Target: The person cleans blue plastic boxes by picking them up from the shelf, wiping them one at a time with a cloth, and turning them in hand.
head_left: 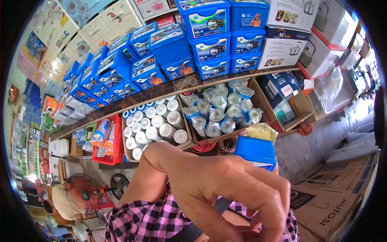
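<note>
Left grip (254, 226) nearest, fingers loosely curled, any hold unclear, with the blue box (255, 150) just beyond its knuckles.

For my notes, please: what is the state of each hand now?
Left hand: fingers curled; whether it holds something cannot be told.
Right hand: not clearly visible, cannot tell.

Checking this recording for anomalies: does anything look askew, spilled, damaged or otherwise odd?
Only minor untidiness: the blue boxes towards the picture's left stand in uneven, skewed stacks, unlike the squarer stacks beside the kettle boxes. No spill or damage is visible.
</note>
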Motion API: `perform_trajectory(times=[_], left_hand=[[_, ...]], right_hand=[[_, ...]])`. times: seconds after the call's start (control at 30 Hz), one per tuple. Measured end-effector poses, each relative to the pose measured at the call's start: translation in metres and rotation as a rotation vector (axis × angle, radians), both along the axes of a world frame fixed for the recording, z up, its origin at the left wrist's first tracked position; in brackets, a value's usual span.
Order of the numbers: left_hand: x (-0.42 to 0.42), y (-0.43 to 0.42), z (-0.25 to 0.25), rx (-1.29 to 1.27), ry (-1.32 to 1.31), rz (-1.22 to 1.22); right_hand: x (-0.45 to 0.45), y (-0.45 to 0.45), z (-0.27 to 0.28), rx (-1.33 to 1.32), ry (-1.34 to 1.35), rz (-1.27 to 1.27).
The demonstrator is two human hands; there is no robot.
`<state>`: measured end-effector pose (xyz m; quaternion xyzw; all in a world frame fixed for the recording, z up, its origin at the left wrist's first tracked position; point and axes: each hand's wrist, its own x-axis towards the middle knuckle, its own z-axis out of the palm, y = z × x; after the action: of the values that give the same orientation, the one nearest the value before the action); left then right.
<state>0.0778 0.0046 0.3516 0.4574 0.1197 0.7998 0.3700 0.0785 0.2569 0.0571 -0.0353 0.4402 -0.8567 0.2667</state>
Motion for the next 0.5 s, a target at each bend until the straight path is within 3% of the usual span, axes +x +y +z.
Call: perform_trajectory(times=[0.07,0.1,0.2,0.33,0.5], left_hand=[[-0.047,-0.004,0.015,-0.030,0.452,-0.321],[-0.047,-0.001,0.016,-0.030,0.449,-0.324],[-0.043,0.009,0.025,0.220,0.529,0.003],[-0.047,-0.006,0.021,0.100,0.585,-0.119],[-0.042,-0.005,0.020,0.211,0.482,0.061]], right_hand=[[-0.002,-0.001,0.000,-0.001,0.006,-0.003],[-0.001,-0.002,0.000,-0.002,0.006,-0.007],[-0.002,-0.005,0.000,0.004,0.004,-0.002],[-0.010,-0.010,0.004,0.023,0.005,0.035],[-0.012,-0.014,0.008,0.037,0.013,0.025]])
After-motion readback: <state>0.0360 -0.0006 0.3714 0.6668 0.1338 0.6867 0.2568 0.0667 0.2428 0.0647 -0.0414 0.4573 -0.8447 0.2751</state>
